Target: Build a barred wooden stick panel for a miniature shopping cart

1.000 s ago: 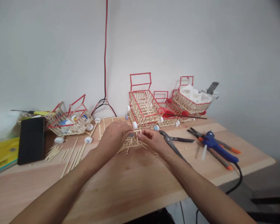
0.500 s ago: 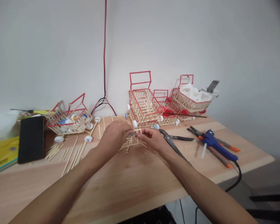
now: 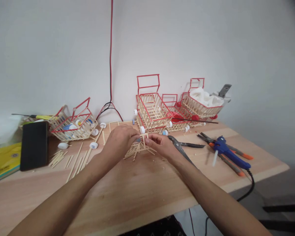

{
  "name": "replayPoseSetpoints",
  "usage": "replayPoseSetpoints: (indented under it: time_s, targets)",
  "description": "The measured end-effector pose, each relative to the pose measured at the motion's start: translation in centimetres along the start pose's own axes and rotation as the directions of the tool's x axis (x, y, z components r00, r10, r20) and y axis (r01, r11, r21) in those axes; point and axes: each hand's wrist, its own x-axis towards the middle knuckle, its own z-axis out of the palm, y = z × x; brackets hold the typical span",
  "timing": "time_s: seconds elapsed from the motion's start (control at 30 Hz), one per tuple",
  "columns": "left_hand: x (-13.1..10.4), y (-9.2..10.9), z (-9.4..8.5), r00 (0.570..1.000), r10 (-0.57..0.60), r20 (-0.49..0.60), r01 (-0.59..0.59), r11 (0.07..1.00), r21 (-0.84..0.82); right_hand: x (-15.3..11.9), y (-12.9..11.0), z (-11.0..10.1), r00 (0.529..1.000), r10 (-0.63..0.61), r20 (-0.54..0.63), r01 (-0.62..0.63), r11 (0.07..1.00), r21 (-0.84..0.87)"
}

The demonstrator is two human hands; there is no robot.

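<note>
Both hands meet over the middle of the wooden table. My left hand [image 3: 123, 139] is closed, its fingertips pinching the left side of a small frame of pale wooden sticks [image 3: 144, 139]. From the right, my right hand [image 3: 158, 143] pinches the same frame between thumb and fingers. Under and just in front of the frame lies a loose heap of short sticks [image 3: 134, 151]. Behind the hands stands a stick-built cart with red edges and white wheels [image 3: 153, 109]. The left fingertips are partly hidden behind the hand.
Black-handled pliers [image 3: 180, 147] lie right of my right hand, with a blue glue gun [image 3: 227, 153] on orange-handled pliers [image 3: 236, 168] farther right. At left are long sticks [image 3: 75, 162], a black phone [image 3: 34, 146] and another cart [image 3: 72, 127]. More carts stand against the wall.
The small stick frame has tilted slightly and stands a little higher between the fingers. Both hands keep their hold and have barely shifted.
</note>
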Motion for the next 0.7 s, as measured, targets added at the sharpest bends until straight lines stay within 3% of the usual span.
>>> replayPoseSetpoints:
  time_s: [0.7]
  targets:
    - [-0.07, -0.17, -0.25, 0.999, -0.026, 0.043, 0.025, 0.999, 0.032, 0.00, 0.60, 0.29, 0.998, 0.004, 0.070, 0.003, 0.995, -0.098]
